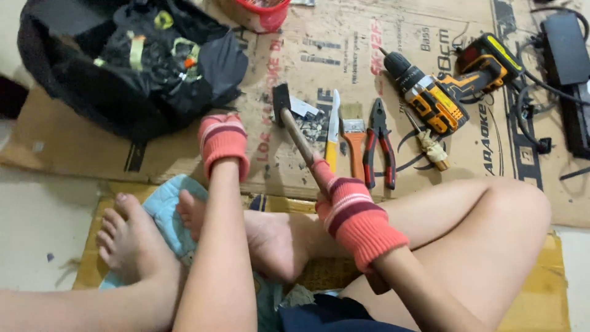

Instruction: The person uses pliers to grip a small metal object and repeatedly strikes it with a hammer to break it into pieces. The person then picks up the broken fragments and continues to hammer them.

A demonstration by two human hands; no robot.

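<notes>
On the cardboard sheet [430, 18] spread over the floor, a person is sitting cross-legged with bare feet, and both hands are wearing pink knitted gloves with dark red stripes. The right hand [347, 212] is gripping a hammer [294, 126] low on its handle, fingers wrapped tight around the wood. The hammer is looking well used: a dark, blocky metal head and a pale brown wooden handle, tilted so that the head is lying up and away from the person while the handle is running back down into the glove. The head is resting on or just over a small heap of grey broken bits [310, 123] on the cardboard; I cannot tell if it is touching them. The left hand [222, 142] is curling into a loose fist just left of the hammer head, holding nothing that I can see, near the edge of a black bag [123, 61].

Just right of the hammer, a row of tools is lying side by side: a knife with a yellow handle [332, 132], a paintbrush with an orange handle [353, 138], red and black pliers [379, 144] and a screwdriver [428, 144]. Beyond them an orange and black drill [430, 98] is lying on its side. A red basket [261, 12] is standing at the far edge.
</notes>
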